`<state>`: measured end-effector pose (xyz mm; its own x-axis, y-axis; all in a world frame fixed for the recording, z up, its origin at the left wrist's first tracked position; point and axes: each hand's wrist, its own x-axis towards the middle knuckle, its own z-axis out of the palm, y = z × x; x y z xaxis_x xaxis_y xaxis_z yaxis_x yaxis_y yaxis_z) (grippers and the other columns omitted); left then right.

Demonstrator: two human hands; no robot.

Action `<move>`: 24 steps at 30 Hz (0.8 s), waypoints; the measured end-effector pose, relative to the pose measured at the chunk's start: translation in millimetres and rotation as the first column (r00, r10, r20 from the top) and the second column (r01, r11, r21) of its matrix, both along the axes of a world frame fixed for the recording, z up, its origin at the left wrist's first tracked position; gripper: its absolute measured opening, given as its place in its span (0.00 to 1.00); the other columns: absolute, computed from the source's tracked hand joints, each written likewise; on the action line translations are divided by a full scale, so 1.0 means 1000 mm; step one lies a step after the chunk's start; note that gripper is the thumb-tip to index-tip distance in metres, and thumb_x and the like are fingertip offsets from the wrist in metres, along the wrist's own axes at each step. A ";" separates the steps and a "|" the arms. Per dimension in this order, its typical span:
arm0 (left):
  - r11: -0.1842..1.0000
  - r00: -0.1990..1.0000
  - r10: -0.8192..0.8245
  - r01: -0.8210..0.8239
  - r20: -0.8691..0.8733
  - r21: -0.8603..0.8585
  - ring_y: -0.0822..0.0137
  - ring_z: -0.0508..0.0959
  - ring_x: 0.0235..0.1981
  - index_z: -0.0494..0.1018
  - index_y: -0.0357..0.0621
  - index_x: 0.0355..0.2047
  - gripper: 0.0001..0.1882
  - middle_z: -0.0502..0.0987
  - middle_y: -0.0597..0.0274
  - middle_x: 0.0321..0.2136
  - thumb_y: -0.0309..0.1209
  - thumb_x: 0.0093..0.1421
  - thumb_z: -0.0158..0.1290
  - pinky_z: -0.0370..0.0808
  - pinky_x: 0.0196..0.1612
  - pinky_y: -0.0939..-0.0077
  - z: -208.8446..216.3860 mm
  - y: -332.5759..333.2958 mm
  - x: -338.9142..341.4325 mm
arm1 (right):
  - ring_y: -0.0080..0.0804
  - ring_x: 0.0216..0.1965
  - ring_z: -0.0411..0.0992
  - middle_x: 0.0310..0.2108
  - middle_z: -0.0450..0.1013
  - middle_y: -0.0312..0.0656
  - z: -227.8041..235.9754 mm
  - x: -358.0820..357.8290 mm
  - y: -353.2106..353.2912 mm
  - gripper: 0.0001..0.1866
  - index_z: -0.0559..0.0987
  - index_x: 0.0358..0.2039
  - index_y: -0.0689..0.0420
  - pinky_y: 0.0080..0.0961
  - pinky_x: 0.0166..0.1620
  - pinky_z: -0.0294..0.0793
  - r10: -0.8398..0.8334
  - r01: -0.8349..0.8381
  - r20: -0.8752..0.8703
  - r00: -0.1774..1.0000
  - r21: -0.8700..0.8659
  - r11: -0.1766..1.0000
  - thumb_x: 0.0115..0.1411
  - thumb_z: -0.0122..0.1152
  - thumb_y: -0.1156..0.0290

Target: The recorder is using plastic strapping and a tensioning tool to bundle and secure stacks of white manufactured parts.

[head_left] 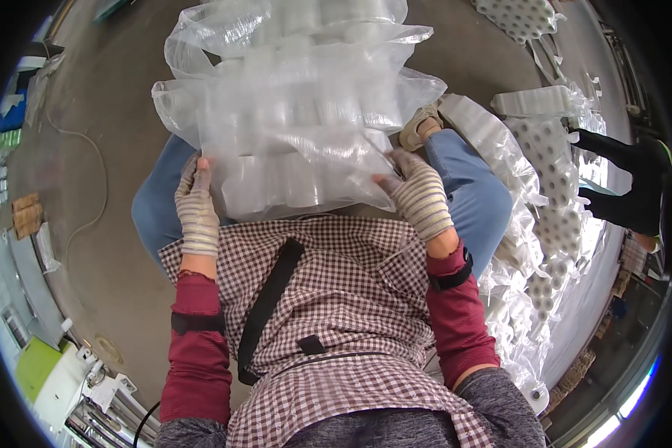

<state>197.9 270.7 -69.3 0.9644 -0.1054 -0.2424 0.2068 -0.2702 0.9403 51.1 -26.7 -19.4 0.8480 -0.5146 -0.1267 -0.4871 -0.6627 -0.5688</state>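
Observation:
In front of my lap, clear plastic bags (276, 82) filled with white rolls (302, 183) lie in layers, one over another. My left hand (196, 205), in a striped knit glove with bare fingertips, pinches the left edge of the nearest bag. Its right edge is gripped by my right hand (420, 190), gloved the same way. The film of this bag is drawn over the rolls between my two hands, and they show hazily through it. The glove and bag folds partly hide my fingers.
Wrapped packs of white rolls (549, 164) are heaped along my right side, beside my knee. A black-clad person (627, 179) is at the far right. On the left, a cable (103, 179) runs across the grey floor, and a green-and-white machine (48, 381) stands lower down.

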 end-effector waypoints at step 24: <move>0.978 0.994 0.029 -0.050 -0.104 -0.203 0.70 0.70 0.32 0.63 0.39 0.38 0.10 0.67 0.65 0.29 0.27 0.57 0.50 0.71 0.44 0.72 0.026 0.052 -0.021 | 0.13 0.10 0.55 0.16 0.64 0.28 0.048 -0.066 0.006 0.07 0.75 0.30 0.56 0.10 0.13 0.50 -0.696 0.401 -0.070 0.715 0.857 0.325 0.51 0.57 0.69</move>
